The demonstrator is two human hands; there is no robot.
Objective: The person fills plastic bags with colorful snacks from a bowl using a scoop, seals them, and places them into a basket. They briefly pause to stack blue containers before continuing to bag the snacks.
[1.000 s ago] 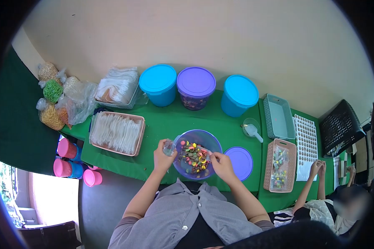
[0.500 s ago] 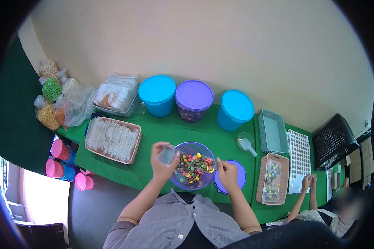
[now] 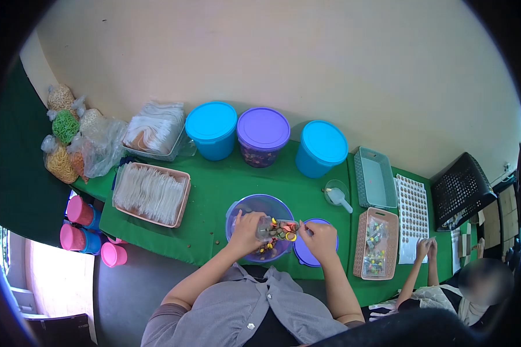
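Note:
My left hand [image 3: 246, 233] is closed around a small clear plastic cup [image 3: 264, 228], tilted sideways. My right hand [image 3: 320, 239] grips a clear scoop [image 3: 297, 223] heaped with colourful candies [image 3: 283, 231] in brown, yellow, red and green. The cup's mouth meets the scoop's front. Both are above a purple tub [image 3: 266, 203], where more candies show below my left hand; much of its inside is hidden. A purple lid [image 3: 307, 254] lies on the green table, partly under my right hand.
Behind stand lidded blue [image 3: 211, 130] and purple [image 3: 263, 136] tubs. Leftward, a pink basket [image 3: 183, 203] holds plastic pouches. A small bowl with a white scoop [image 3: 341, 200] sits right, near a pink basket [image 3: 359, 248] of packets. A co-worker's hands [image 3: 427, 247] are at far right.
My left hand has moved right and tipped the cup against the scoop. The scoop has risen slightly with candies heaped in it. The whole view has shifted a little.

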